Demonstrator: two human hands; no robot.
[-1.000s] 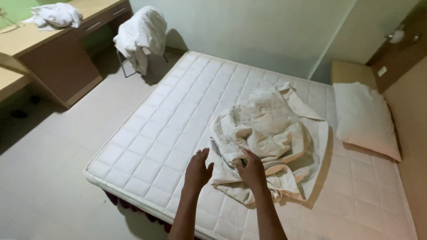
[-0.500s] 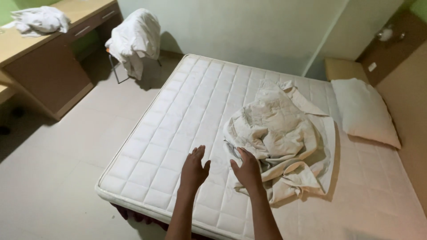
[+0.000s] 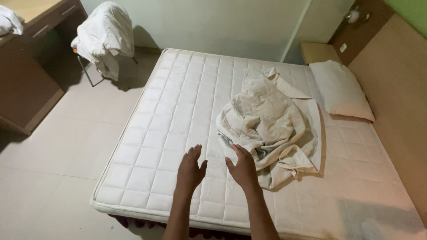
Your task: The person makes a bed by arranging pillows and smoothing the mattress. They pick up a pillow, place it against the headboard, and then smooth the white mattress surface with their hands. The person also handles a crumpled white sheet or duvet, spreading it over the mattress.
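A crumpled cream sheet (image 3: pixel 273 124) lies bunched on the right half of a bare white quilted mattress (image 3: pixel 178 111). My left hand (image 3: pixel 190 168) hovers flat over the mattress near its front edge, fingers spread, holding nothing. My right hand (image 3: pixel 243 166) is open beside it, its fingertips just short of the sheet's near edge. Neither hand grips the cloth.
A white pillow (image 3: pixel 340 89) lies at the mattress's far right, against a wooden headboard (image 3: pixel 391 80). A chair draped in white linen (image 3: pixel 104 38) stands on the tiled floor at the left. A wooden desk (image 3: pixel 31 53) with more white cloth (image 3: pixel 9 20) stands beyond it.
Both hands have let go of the sheet's near edge and drawn back towards the front of the mattress. The view has shifted left and closer.
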